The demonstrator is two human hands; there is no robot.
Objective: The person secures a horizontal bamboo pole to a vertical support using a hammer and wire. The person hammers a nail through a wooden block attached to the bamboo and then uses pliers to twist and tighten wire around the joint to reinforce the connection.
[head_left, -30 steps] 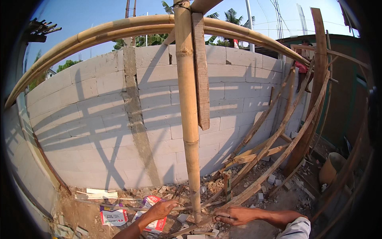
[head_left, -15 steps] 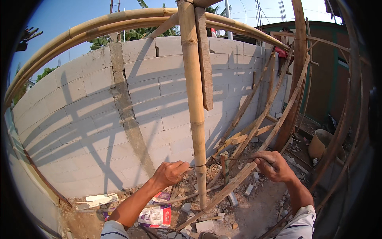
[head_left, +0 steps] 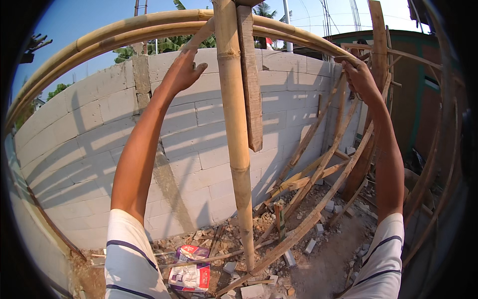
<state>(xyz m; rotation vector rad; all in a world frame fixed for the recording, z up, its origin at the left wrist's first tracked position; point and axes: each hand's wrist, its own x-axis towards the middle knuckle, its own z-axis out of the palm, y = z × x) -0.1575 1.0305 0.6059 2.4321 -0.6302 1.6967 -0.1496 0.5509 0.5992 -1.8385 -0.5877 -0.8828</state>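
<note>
- Upright bamboo pole: smooth, faint sheen, ridged at the nodes.
- Crossing bamboo poles: smooth skin, slightly glossy in the sun.
- Hanging plank: bare wood, rough-sawn, matt, grain showed.
- Wall blocks: pale masonry, matt, mostly flat faces, some chipped edges.
- Column strip: grey concrete look, coarse, uneven, matt.
- Long bent timber: raw wood, dull, rough.
- Sleeve: soft striped cloth, matt, lightly creased.
- Printed sack: creased sheet, paper or plastic couldn't be told.
- Block scraps: broken masonry, matt.
- Ground: dusty dirt, gritty.
</note>
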